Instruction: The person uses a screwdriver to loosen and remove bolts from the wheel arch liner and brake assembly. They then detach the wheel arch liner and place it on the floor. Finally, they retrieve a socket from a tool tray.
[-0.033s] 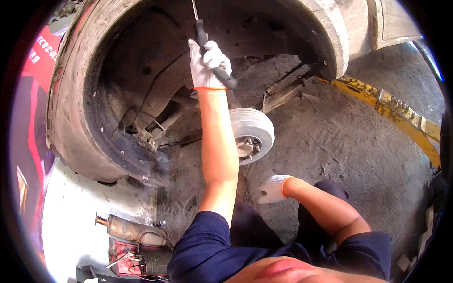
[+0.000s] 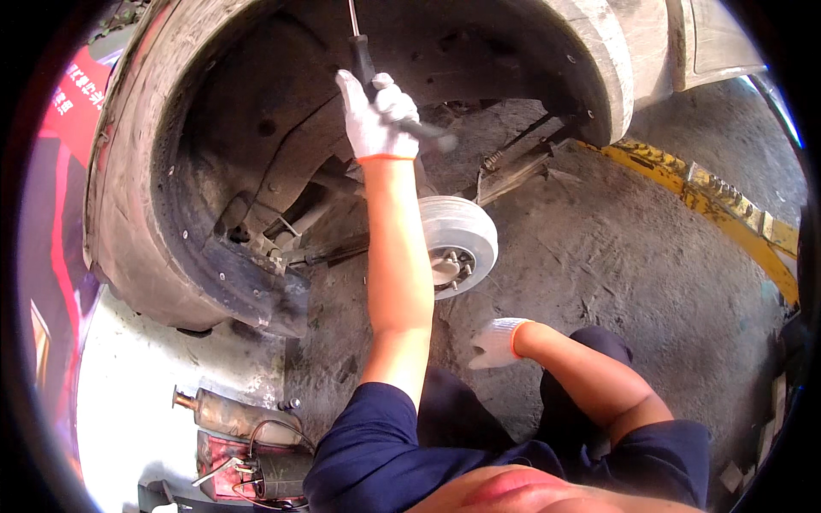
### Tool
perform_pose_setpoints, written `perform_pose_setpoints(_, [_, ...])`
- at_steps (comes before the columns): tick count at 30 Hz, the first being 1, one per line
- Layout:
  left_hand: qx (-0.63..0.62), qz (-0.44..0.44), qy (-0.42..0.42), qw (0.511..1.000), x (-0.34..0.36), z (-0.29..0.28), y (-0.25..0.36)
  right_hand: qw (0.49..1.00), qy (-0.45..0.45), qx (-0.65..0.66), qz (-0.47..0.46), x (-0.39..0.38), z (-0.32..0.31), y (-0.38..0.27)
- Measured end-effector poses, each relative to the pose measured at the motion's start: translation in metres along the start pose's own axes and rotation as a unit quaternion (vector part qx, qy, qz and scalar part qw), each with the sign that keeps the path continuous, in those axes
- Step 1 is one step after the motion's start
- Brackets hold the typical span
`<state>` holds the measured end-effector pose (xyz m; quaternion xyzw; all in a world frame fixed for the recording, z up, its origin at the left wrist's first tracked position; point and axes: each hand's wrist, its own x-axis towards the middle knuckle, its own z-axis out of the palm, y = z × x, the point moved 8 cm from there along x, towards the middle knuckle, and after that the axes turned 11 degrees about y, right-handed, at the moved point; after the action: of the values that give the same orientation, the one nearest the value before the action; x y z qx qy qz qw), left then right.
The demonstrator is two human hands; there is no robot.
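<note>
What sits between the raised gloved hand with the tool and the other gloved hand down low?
In the head view, the pale round brake drum lies between the left hand, gripping a screwdriver, and the right hand; below it, bare concrete floor.

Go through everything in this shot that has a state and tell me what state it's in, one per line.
left hand: gloved, raised, gripping the screwdriver
screwdriver: held, shaft pointing up into the wheel arch
right hand: gloved, empty, low near the ground
brake drum: exposed, no wheel on it
wheel arch: open, dirty
</note>
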<state>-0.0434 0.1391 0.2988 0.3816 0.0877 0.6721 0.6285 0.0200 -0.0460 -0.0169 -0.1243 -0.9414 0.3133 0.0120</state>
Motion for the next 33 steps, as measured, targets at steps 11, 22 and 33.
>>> perform_pose_setpoints(11, [0.539, 0.801, 0.105, 0.237, -0.066, 0.057, 0.017, 0.999, 0.042, 0.005, -0.003, -0.007, -0.023, 0.007])
perform_pose_setpoints(22, [0.001, 0.024, 0.026, 0.999, 0.004, -0.014, 0.001, 0.822, 0.554, 0.037, -0.125, -0.029, -0.426, -0.084])
perform_pose_setpoints(33, [0.422, 0.479, 0.314, 0.703, -0.026, -0.015, 0.052, 0.625, 0.467, 0.608, -0.146, 0.06, -0.431, -0.094])
